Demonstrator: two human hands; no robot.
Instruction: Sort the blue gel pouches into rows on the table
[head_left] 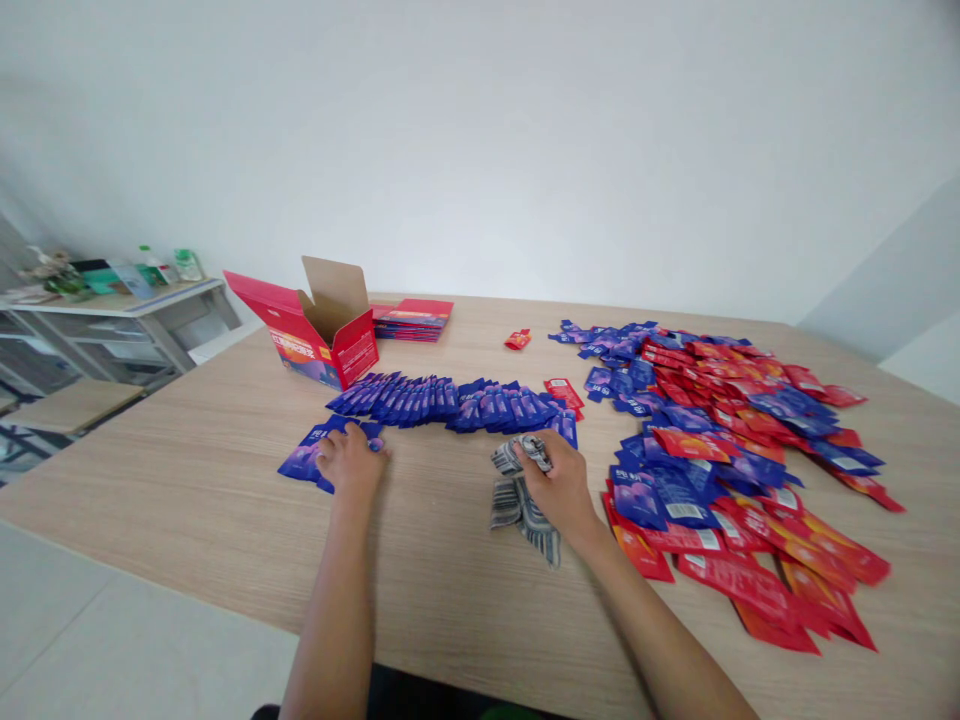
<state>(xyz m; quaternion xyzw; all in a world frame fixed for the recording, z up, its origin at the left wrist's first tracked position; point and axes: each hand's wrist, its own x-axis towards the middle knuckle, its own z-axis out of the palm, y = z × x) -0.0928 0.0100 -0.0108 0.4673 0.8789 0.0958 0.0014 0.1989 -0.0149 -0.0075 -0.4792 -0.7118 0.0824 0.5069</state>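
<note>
From my remote seat I see both forearms bare, no sleeves, watch or rings; my left hand (349, 462) and right hand (561, 487) ungloved above the table (187, 480).

a plain workroom used for hand packing, with bare white walls and a pale tiled floor. a large wood-grain table (465, 600) fills the centre of the frame, spread with red and blue sachets (735, 470) at right, a row of blue ones (450, 402) at centre, an open red carton (322, 335) and flat cartons (412, 318) at upper left of the table. at far left, a grey shelf unit (127, 320) carries bottles and clutter.
</note>
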